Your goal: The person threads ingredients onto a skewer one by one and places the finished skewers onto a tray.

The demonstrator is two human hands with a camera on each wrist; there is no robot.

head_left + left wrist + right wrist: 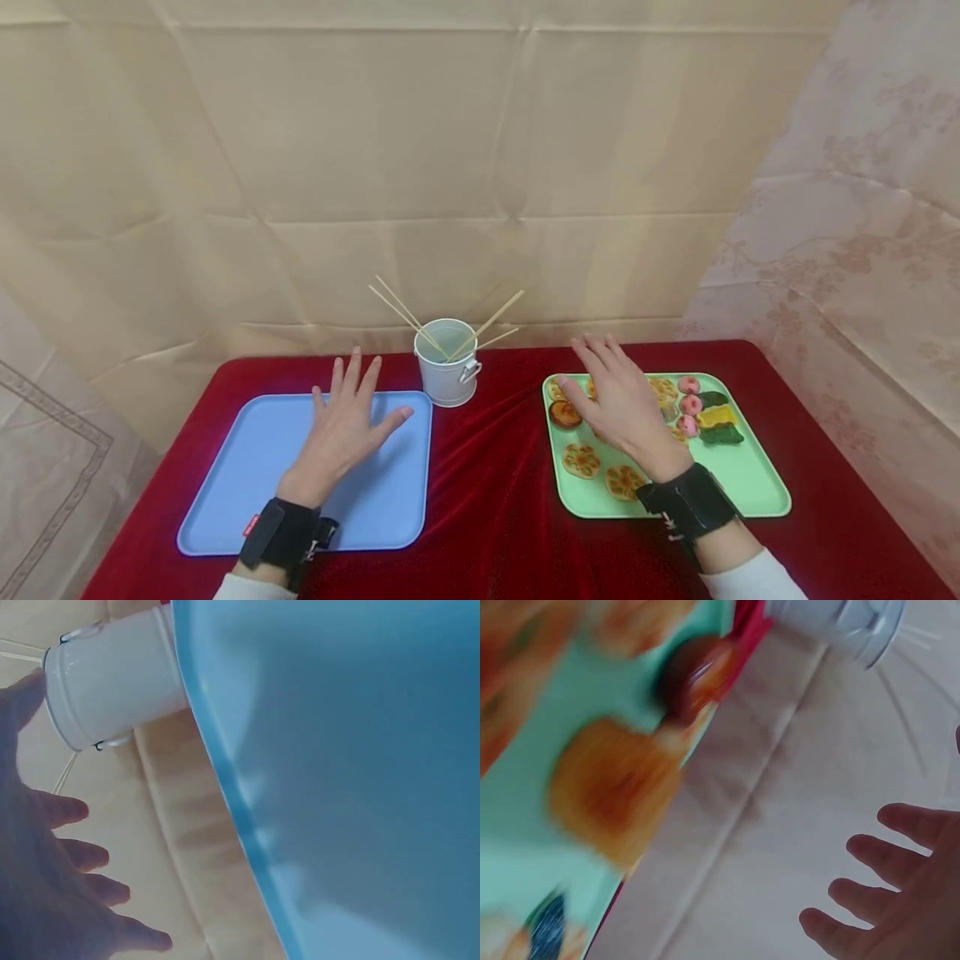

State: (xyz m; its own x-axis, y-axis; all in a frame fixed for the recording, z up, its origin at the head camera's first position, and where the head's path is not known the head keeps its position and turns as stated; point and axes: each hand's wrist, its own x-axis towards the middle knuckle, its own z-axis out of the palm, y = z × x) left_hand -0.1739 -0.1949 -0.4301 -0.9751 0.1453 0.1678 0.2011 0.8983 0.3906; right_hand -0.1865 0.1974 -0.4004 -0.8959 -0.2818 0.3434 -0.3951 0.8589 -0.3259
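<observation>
My left hand [343, 433] hovers with spread fingers above a blue tray [247, 467], palm down and holding nothing. Its shadow falls on the tray's bare surface in the left wrist view. Over the left part of a green tray [757, 492] is my right hand [618, 404], fingers straight, also holding nothing. Beneath and around it lie round flower-patterned food pieces [581, 460] and a glossy brown round piece [565, 414]. To its right are small pink pieces [690, 405], a yellow piece [717, 417] and dark green pieces [722, 434]. The hand hides part of the food.
A white metal bucket [450, 383] with side handles stands between the trays toward the back, several thin wooden skewers [487, 323] leaning out of it. Dark red cloth [495, 500] covers the table. A beige curtain [465, 167] hangs right behind the table's back edge.
</observation>
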